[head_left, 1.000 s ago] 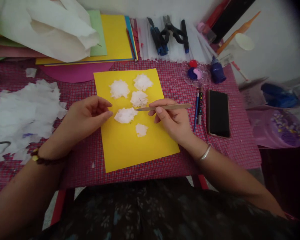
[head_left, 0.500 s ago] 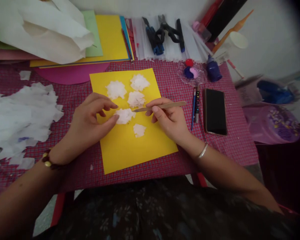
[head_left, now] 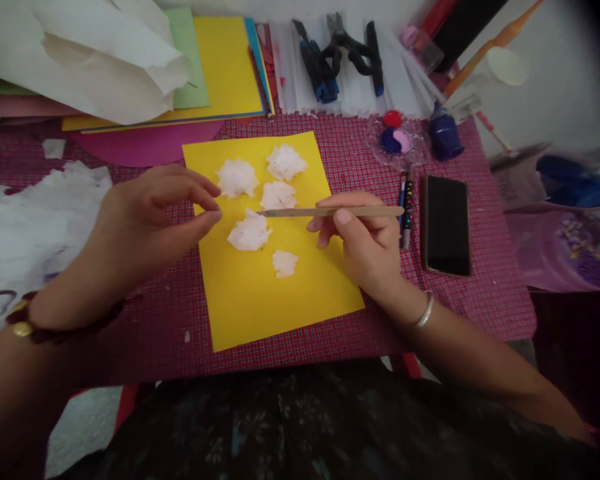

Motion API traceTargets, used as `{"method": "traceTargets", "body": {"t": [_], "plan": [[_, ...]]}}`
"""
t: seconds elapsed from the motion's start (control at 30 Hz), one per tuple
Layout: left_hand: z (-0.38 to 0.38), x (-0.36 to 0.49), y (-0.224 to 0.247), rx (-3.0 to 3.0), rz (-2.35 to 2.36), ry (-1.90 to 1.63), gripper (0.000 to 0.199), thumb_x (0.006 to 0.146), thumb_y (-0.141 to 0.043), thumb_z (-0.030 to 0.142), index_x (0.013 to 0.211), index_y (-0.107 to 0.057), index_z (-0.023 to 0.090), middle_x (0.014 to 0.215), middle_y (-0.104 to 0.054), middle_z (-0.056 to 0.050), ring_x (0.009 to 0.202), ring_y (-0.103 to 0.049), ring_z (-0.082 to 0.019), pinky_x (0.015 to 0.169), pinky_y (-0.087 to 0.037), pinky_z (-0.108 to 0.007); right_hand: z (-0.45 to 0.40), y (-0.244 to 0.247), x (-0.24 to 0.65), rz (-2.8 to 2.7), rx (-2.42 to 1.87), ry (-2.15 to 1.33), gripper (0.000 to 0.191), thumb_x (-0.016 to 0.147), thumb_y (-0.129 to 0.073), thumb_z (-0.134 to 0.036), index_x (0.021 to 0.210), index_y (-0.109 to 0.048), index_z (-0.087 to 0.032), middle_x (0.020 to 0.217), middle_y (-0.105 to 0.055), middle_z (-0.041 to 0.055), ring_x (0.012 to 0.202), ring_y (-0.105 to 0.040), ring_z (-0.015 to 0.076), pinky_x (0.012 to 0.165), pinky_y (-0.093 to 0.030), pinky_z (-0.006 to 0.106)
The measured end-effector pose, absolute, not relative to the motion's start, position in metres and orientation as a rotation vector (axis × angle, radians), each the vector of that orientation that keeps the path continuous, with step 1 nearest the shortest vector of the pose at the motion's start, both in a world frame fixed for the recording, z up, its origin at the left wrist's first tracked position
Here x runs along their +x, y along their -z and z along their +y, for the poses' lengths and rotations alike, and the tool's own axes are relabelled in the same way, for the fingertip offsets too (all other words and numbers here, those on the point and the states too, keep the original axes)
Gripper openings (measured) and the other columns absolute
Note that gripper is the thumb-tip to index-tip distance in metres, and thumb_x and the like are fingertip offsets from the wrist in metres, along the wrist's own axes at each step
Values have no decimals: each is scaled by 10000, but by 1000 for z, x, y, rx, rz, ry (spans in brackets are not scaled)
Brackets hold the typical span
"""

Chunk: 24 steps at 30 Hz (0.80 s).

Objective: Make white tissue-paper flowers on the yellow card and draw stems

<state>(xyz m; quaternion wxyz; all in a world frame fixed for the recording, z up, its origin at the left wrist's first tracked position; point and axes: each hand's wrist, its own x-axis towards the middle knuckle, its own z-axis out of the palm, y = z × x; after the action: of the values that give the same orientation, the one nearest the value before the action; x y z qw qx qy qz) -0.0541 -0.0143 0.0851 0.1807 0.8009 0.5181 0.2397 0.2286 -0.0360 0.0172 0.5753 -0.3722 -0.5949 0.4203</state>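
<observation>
My right hand (head_left: 363,243) grips a thin flat wooden stick (head_left: 375,212) between thumb and fingers. The stick lies almost level, its darker tip over the upper edge of a white paper puff (head_left: 250,231). My left hand (head_left: 153,217) hovers at the left edge of the yellow sheet (head_left: 280,307), thumb and forefinger curled with a small gap and nothing visible between them. Three more white paper puffs, an upper left one (head_left: 237,177), an upper right one (head_left: 286,162) and a middle one (head_left: 279,195), sit on the sheet. Below them is a smaller white paper piece (head_left: 285,263).
Left of the sheet lies a heap of white paper pieces (head_left: 35,220), partly behind my left hand. Coloured paper (head_left: 225,67) is stacked at the back. Scissors (head_left: 347,50), a phone (head_left: 446,227), pens (head_left: 407,210), a paint dish (head_left: 397,140) and a blue bottle (head_left: 445,133) stand rightward.
My left hand has drawn back leftward, off the puff it was touching. My right hand has shifted right with the stick, which now lies more level. The view has moved slightly.
</observation>
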Motion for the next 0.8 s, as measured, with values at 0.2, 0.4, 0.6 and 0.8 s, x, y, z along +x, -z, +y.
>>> {"method": "traceTargets", "body": {"t": [0.2, 0.4, 0.6, 0.8], "plan": [[-41, -105, -74, 2687, 1751, 145, 453, 1096, -354, 377, 1031, -749, 164, 1094, -776, -181, 1050, -697, -411, 927, -550, -582, -40, -18, 228, -1475, -865, -981, 197, 1093, -636, -435, 1104, -789, -312, 904, -778, 18, 764, -735, 161, 588, -591, 286], [-35, -66, -71, 2597, 1502, 327, 352, 1096, -390, 361, 980, -678, 196, 985, -723, -127, 923, -681, -326, 797, -516, -449, -45, -24, 232, -1623, -966, -936, 195, 1101, -605, -400, 1040, -720, -256, 848, -745, 5, 690, -688, 144, 634, -581, 300], [-20, -36, -56, 2602, 1465, 126, 230, 1032, -424, 262, 836, -542, 232, 847, -634, -77, 782, -619, -256, 646, -410, -374, -47, -32, 233, -1841, -981, -847, 153, 1098, -555, -281, 1059, -701, -255, 873, -742, 2, 725, -701, 142, 690, -585, 292], [-23, -38, -34, 2657, 1355, -168, 172, 991, -468, 204, 843, -545, 247, 870, -646, -91, 821, -627, -287, 680, -454, -390, -47, -30, 226, -2093, -802, -686, 151, 1073, -531, -157, 1108, -654, -238, 905, -773, 14, 791, -733, 153, 730, -595, 293]]}}
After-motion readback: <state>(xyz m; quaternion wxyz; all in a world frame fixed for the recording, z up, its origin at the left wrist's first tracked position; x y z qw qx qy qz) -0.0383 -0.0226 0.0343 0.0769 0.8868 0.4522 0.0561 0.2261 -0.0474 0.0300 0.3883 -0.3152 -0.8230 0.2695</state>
